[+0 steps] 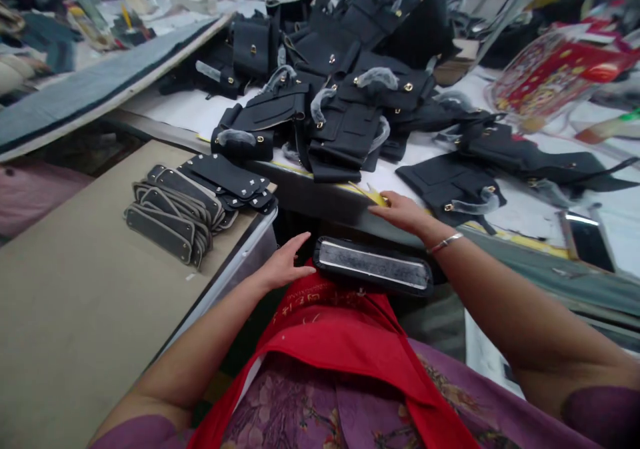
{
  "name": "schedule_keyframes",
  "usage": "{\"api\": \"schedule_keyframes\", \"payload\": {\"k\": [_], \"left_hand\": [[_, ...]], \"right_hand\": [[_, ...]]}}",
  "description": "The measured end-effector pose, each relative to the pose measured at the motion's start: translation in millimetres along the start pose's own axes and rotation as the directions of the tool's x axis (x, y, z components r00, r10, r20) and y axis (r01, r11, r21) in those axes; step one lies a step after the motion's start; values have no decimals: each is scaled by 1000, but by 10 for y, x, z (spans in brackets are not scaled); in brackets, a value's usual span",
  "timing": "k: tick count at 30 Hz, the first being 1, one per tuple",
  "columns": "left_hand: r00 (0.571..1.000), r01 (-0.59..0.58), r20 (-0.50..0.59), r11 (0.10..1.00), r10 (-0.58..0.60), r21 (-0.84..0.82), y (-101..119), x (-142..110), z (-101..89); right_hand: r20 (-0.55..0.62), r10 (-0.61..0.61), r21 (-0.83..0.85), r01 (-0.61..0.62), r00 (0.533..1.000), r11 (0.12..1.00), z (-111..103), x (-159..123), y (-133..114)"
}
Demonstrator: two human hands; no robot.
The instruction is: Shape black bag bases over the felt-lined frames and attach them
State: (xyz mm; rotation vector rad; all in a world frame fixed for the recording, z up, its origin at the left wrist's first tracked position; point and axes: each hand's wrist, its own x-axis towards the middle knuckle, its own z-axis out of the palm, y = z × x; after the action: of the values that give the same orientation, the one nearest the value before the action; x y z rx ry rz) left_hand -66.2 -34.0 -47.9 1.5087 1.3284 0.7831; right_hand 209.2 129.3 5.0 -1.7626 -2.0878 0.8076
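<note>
On my lap, over the red apron (330, 329), rests a long narrow black bag body (375, 267) with its pale-edged oblong base facing up. My left hand (287, 262) is at its left end, thumb and fingers spread with nothing between them. Above its right part, at the table's front edge, my right hand (403, 214) has its fingers closed around a small yellow tool (377, 198) with pale pointed tips, which looks like thread snips. Part of the tool is hidden by the fingers.
Black leather bags (345, 129) with plastic-wrapped handles are heaped on the white table. On the brown board at left lie stacked grey-edged oblong panels (160, 219) and black strap-like pieces (230, 172). A phone (590, 239) and a red patterned bag (555, 76) are at right.
</note>
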Motion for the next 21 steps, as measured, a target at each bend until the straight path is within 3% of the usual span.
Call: {"api": "schedule_keyframes", "payload": {"k": [2, 3, 7, 10, 13, 16, 17, 19, 21], "left_hand": [[994, -102, 36, 990, 99, 102, 139, 128, 53], [992, -125, 52, 983, 119, 137, 196, 194, 81], [999, -13, 48, 985, 5, 169, 271, 364, 158], [988, 146, 48, 989, -144, -34, 223, 371, 180], [965, 261, 78, 904, -249, -340, 172, 355, 210], [962, 258, 36, 850, -272, -460, 126, 346, 278], [963, 243, 16, 846, -268, -475, 108, 341, 311], [962, 214, -28, 815, -271, -539, 67, 328, 390], [948, 187, -75, 733, -309, -654, 31, 320, 475]], "right_hand": [[63, 8, -336, 14, 998, 942, -176, 177, 292], [79, 10, -425, 25, 997, 905, -224, 257, 405], [36, 5, -511, 14, 999, 859, -232, 486, 650], [-2, 32, -418, -30, 999, 908, -174, 545, 697], [-39, 57, -222, -64, 998, 973, -137, 505, 655], [-89, 153, 219, -130, 984, 967, -80, 346, 449], [-70, 204, 433, -154, 977, 888, -41, 265, 335], [44, 264, 793, -195, 963, 578, 77, 69, 49], [173, 237, 931, -237, 956, 276, 249, -141, -275]]}}
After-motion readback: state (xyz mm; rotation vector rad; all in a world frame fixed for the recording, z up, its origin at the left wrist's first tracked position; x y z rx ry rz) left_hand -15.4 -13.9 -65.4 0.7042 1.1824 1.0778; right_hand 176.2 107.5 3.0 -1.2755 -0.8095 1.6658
